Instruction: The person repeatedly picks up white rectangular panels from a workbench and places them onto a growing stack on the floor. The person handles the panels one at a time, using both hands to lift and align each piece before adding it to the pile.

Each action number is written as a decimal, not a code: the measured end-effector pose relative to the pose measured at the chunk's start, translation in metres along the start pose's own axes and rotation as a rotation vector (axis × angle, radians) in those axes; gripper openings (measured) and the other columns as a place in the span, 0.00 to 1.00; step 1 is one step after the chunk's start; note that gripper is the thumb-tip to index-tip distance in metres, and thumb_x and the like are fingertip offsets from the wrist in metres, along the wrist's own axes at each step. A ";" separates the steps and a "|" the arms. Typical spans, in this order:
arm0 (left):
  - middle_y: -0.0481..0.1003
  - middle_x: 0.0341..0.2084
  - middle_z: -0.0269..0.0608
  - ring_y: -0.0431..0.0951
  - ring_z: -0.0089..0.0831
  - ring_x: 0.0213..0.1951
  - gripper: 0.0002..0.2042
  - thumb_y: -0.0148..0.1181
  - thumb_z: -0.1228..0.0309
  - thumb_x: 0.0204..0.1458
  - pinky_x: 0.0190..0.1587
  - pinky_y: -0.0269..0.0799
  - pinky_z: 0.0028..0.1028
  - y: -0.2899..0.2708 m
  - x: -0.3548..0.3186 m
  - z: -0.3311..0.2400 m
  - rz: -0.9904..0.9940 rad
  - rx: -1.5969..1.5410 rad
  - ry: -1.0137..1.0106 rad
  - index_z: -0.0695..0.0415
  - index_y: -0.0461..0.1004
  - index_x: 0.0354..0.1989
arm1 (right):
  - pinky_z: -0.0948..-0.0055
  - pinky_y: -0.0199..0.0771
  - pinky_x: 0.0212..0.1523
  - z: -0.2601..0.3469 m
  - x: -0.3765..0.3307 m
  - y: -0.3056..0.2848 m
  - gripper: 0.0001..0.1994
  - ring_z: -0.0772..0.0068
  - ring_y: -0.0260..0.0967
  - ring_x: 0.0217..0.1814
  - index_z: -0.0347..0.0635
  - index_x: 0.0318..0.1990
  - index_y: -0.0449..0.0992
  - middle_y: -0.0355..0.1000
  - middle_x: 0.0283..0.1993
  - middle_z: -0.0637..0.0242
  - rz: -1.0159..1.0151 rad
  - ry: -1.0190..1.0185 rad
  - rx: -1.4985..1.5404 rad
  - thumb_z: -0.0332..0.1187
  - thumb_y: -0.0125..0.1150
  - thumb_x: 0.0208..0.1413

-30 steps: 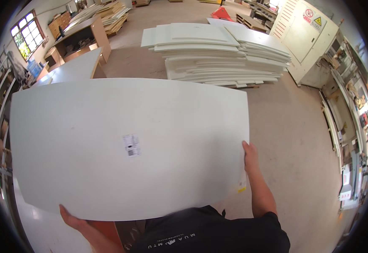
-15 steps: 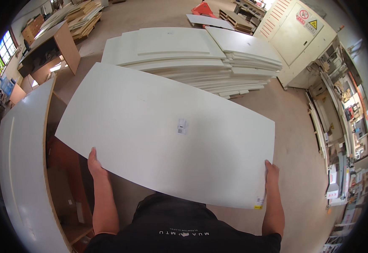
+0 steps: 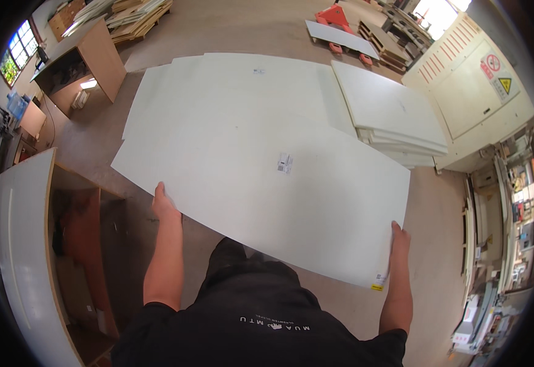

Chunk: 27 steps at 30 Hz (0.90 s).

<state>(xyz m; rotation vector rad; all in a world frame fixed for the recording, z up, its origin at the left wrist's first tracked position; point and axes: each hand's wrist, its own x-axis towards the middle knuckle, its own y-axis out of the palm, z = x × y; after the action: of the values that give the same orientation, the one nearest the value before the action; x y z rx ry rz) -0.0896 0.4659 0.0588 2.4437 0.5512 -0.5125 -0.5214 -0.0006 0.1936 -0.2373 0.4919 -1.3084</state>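
Observation:
A large white panel [image 3: 255, 202] spans the space in front of me, with a small printed label [image 3: 285, 163] near its middle and a yellow sticker at its near right corner. My left hand [image 3: 166, 203] grips its near long edge, thumb on top and fingers hidden underneath. My right hand [image 3: 400, 237] holds the short right edge, thumb also on top. The panel's far side overlaps a stack of white panels [image 3: 248, 82]; the two whites blend, and I cannot tell whether they touch.
More white panels [image 3: 389, 101] are stacked at the right, beside a cream machine cabinet [image 3: 472, 79]. An open wooden cabinet [image 3: 50, 202] stands close on my left, with a brown desk [image 3: 102, 58] beyond. A red pallet jack [image 3: 333, 17] stands far back.
The panel has come forward over the stack, hiding much more of it, still held in both hands. My view has shifted too, and both arms reach further out.

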 end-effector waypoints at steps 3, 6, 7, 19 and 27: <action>0.74 0.49 0.47 0.76 0.38 0.47 0.26 0.62 0.59 0.55 0.49 0.73 0.35 0.043 0.040 0.018 -0.078 0.080 0.043 0.71 0.70 0.51 | 0.67 0.73 0.39 0.043 0.074 0.054 0.23 0.68 0.74 0.37 0.24 0.45 0.76 0.77 0.39 0.55 0.011 -0.074 -0.067 0.43 0.62 0.57; 0.75 0.48 0.48 0.77 0.39 0.46 0.28 0.60 0.54 0.57 0.48 0.73 0.36 0.064 0.073 0.027 -0.172 0.194 0.065 0.71 0.70 0.51 | 0.67 0.73 0.39 0.077 0.128 0.104 0.24 0.68 0.74 0.37 0.25 0.45 0.77 0.78 0.39 0.55 0.058 -0.125 -0.258 0.44 0.63 0.56; 0.75 0.47 0.49 0.77 0.39 0.45 0.28 0.59 0.53 0.57 0.48 0.73 0.36 0.077 0.087 0.025 -0.208 0.213 0.057 0.71 0.71 0.51 | 0.67 0.73 0.39 0.085 0.140 0.126 0.24 0.67 0.74 0.37 0.24 0.44 0.77 0.78 0.39 0.54 0.087 -0.096 -0.193 0.44 0.63 0.56; 0.72 0.23 0.36 0.73 0.29 0.22 0.32 0.52 0.41 0.59 0.21 0.65 0.32 0.099 0.127 -0.009 -0.203 0.798 -0.063 0.68 0.74 0.39 | 0.62 0.64 0.61 0.131 0.266 0.288 0.39 0.49 0.67 0.61 0.21 0.56 0.69 0.69 0.57 0.38 0.122 -0.159 -0.511 0.55 0.62 0.53; 0.69 0.17 0.36 0.66 0.29 0.15 0.31 0.52 0.42 0.58 0.17 0.61 0.31 0.101 0.148 -0.039 -0.200 1.245 -0.101 0.66 0.73 0.35 | 0.53 0.55 0.69 0.171 0.274 0.340 0.36 0.43 0.50 0.73 0.31 0.65 0.61 0.59 0.68 0.44 0.100 -0.774 -0.912 0.49 0.60 0.57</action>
<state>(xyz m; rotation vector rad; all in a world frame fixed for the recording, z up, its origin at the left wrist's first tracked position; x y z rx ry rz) 0.0934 0.4537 0.0645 3.4753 0.5019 -1.3675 -0.0991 -0.1958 0.1365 -1.3949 0.3866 -0.7232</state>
